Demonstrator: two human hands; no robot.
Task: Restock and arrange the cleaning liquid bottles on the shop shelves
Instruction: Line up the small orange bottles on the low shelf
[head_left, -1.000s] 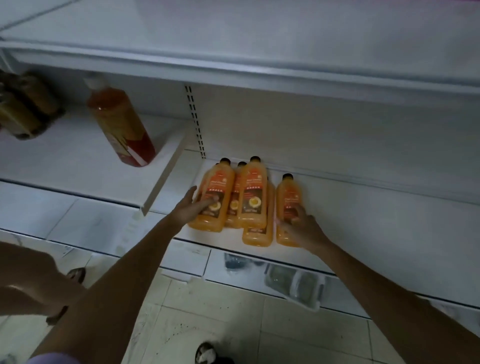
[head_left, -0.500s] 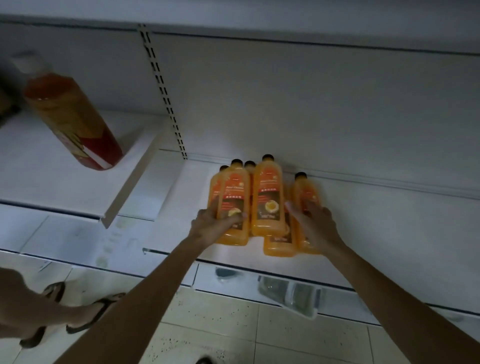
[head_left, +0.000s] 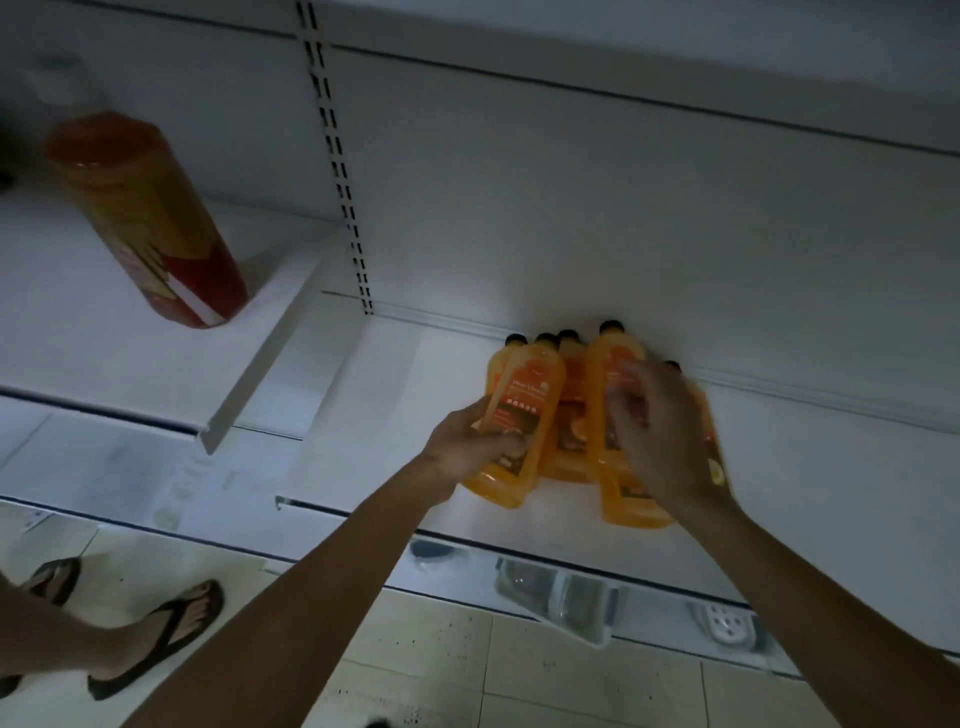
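Orange bottle (head_left: 531, 392) in left hand (head_left: 466, 449)

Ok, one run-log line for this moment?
left hand grips front-left orange bottle | right hand over neighbouring bottles, grip blurred | lower shelf

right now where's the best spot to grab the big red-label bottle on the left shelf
Probably round the middle of the big bottle, coming from the front: it stands on its base on the left shelf, the back panel closes the rear, and nothing touches its sides.

Faint "Floor Cleaner" on the front orange bottle (head_left: 524, 410).
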